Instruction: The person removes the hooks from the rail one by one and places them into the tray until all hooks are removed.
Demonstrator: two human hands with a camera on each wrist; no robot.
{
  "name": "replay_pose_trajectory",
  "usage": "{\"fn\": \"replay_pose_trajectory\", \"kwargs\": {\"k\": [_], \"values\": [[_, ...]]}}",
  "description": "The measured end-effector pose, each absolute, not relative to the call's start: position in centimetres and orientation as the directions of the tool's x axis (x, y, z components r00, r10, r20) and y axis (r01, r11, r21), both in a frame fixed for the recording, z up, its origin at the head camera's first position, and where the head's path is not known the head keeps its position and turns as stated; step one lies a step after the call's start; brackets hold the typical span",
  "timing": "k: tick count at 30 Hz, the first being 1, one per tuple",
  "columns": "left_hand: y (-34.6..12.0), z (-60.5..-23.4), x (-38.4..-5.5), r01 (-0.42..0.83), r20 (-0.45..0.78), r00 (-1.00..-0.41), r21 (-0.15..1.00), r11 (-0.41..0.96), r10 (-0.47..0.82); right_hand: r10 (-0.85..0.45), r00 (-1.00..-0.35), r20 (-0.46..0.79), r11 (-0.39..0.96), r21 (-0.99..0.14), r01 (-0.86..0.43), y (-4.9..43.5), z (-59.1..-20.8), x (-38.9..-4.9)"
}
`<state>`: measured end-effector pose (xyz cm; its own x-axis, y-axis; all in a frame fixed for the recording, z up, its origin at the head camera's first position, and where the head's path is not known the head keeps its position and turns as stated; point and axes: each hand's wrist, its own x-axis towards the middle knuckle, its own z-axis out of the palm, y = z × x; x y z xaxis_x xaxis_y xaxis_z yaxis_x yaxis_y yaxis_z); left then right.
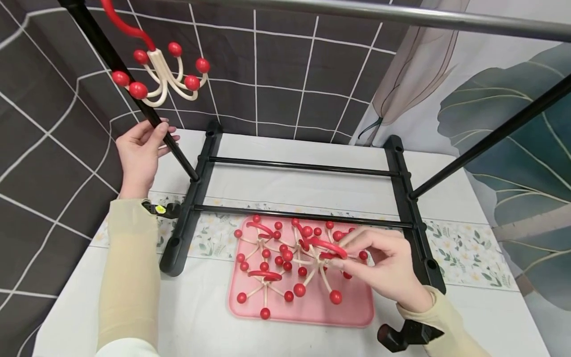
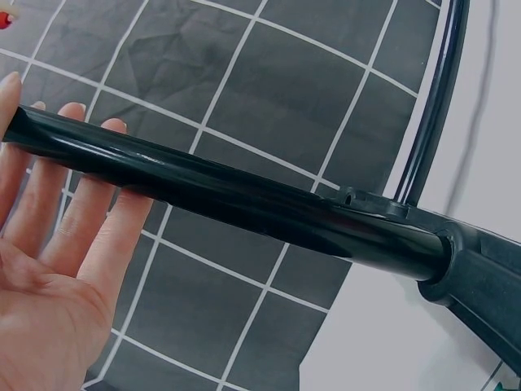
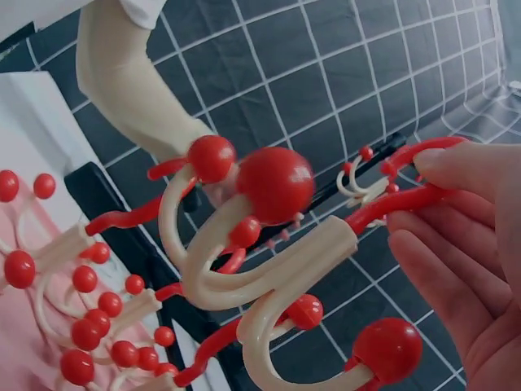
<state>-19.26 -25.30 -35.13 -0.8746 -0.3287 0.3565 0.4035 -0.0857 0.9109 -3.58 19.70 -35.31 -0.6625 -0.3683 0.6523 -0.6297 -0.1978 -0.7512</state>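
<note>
My left hand [image 1: 140, 153] holds the black slanting post [image 2: 244, 199] of a metal rack, thumb in front and fingers behind it. My right hand [image 1: 379, 263] pinches the red hook of a cream multi-arm hanger [image 3: 317, 252] with red ball tips. In the head view that hanger is over a pink tray [image 1: 312, 317], and the right wrist view shows it raised above the others. Several like hangers [image 1: 265, 278] stand on the tray, hooks up. At upper left another hanger [image 1: 162, 74] hangs by its red hook, whose top is out of view.
A grey crossbar [image 1: 357, 20] spans the top of the rack. Its black feet [image 1: 412, 213] and lower bars [image 1: 303, 166] rest on a white tablecloth [image 1: 192, 317] with a floral strip. Behind is a dark gridded cloth [image 1: 285, 69]; a leaf-print curtain [image 1: 513, 124] hangs at right.
</note>
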Motion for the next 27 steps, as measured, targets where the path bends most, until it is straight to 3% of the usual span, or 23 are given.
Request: {"fn": "replay_pose_trajectory", "kwargs": {"k": [8, 16, 27], "values": [[-25.2, -35.0, -19.2, 0.402, 0.355, -0.876, 0.912, -0.085, -0.326, -0.349, -0.638, 0.687, -0.266, -0.725, -0.635, 20.3, -35.2, -2.7], [-25.2, -35.0, -19.2, 0.403, 0.355, -0.876, 0.911, -0.092, -0.325, -0.42, -0.605, 0.677, -0.319, -0.734, -0.6, 20.7, -34.8, -2.3], [-25.4, -35.2, -19.3, 0.399, 0.354, -0.877, 0.914, -0.079, -0.325, -0.498, -0.765, 0.408, -0.068, -0.898, -0.434, 21.2, -38.2, -2.4]]}}
